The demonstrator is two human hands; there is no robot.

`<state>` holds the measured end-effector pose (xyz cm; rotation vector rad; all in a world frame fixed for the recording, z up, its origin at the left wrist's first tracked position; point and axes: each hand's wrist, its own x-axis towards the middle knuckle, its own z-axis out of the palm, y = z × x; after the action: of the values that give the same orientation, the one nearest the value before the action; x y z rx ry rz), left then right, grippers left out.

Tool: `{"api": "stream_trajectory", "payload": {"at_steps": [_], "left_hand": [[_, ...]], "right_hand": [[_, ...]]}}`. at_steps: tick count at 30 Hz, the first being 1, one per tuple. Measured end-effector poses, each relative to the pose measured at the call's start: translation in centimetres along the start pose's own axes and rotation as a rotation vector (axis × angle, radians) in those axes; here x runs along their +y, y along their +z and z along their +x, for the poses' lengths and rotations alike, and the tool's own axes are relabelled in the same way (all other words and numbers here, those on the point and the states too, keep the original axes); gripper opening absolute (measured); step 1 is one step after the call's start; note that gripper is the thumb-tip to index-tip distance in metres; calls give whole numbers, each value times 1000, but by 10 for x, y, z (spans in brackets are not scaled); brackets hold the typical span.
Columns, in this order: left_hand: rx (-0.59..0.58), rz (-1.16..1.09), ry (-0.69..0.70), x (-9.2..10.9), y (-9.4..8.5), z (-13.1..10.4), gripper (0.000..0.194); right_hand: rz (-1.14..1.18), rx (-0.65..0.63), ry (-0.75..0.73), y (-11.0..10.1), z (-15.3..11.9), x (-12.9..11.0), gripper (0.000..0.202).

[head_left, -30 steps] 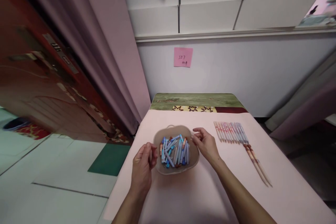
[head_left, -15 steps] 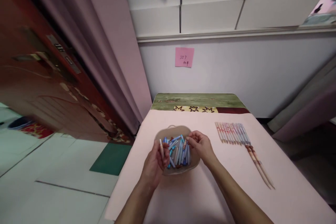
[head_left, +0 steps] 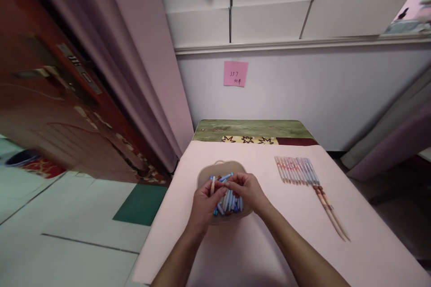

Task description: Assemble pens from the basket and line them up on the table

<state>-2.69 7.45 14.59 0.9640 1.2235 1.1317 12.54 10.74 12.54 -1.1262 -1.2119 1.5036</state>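
Over a beige basket my left hand is closed round a pale, cream-coloured pen part that points up. My right hand meets it from the right, its thumb and fingertips pinched together; what they hold is too small to make out. Inside the basket lie several blue, light-blue and brown pen pieces, partly hidden by both hands. To the right a row of several pens in red, pink and lilac lies side by side, with two longer pale pieces below its right end.
The pink-covered table has a green patterned strip at its back edge. Behind it a pink note is stuck to the wall. A red door and a purple curtain stand at the left.
My right hand has left the pieces in the basket and moved left to my left hand. My left hand has shifted slightly right, still with the pale pen part.
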Motion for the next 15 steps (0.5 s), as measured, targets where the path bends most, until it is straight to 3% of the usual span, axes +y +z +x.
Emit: {"api": "stream_trajectory", "payload": {"at_steps": [5,9,11,13,15], "left_hand": [[12,58,90,0,-3,-1,24],[40,48,68,-3,-7,-3,24],[86,19,35,-4,-10,-4,25],[131,-33,7,-4,-13,-4,30],[153,-97,-15,-2,-16,-4,43]], "right_hand": [[18,-71,18,12,-2,-10,35],[-114,-156,-8,2,4,-17,35],[-322,-60,-99,-9,12,-18,29],[-679,104,-201,-18,20,-14,17],[-1019,142,-210,-22,27,-4,9]]}}
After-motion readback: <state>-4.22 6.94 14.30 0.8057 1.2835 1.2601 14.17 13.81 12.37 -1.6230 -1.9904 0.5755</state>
